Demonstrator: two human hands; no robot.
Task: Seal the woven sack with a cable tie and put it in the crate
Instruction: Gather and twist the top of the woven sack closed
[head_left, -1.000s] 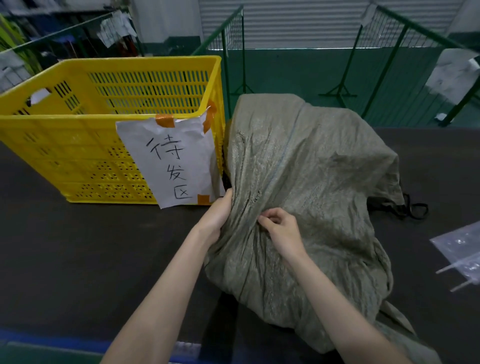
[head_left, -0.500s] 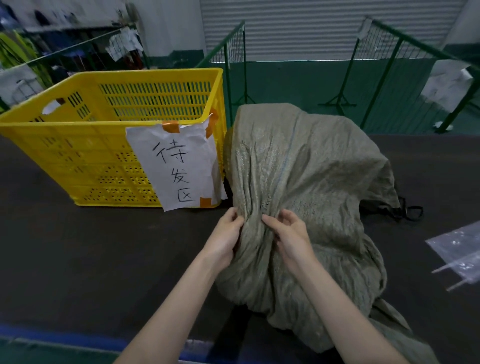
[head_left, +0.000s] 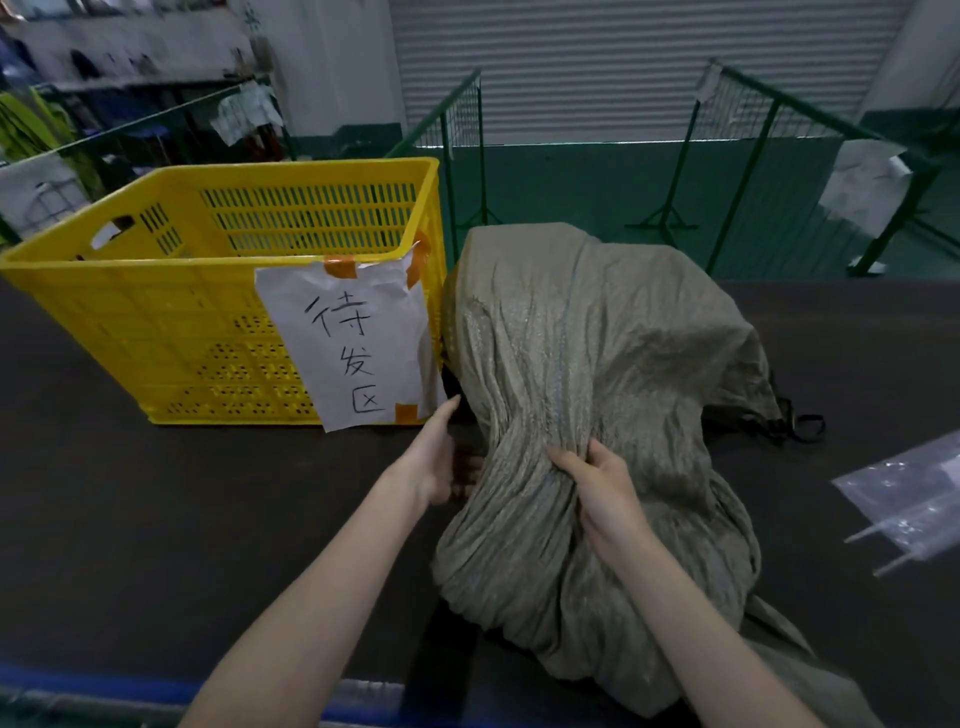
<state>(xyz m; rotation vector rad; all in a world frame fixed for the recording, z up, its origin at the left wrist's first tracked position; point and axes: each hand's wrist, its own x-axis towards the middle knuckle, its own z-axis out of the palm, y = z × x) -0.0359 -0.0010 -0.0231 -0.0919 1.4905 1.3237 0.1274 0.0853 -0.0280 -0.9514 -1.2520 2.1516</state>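
A grey-green woven sack (head_left: 597, 364) lies bulging on the dark table, its neck gathered into pleats toward me. My right hand (head_left: 605, 493) is shut around the bunched neck. My left hand (head_left: 441, 457) sits at the neck's left side, fingers spread, partly hidden behind the fabric. The yellow slatted crate (head_left: 171, 322) stands just left of the sack, touching it, with a white handwritten paper sign (head_left: 348, 343) taped to its front. Several pale cable ties (head_left: 883, 545) lie by a clear plastic bag at the right edge.
A clear plastic bag (head_left: 914, 488) lies at the right. Black straps (head_left: 795, 426) poke out behind the sack. Green wire fence panels (head_left: 753, 156) stand beyond the table's far edge. The dark table (head_left: 156, 519) stretches left of my arms.
The sack's neck has been gathered tighter. My right hand has closed around the bunch, and my left hand has shifted off the fabric to its left side and opened.
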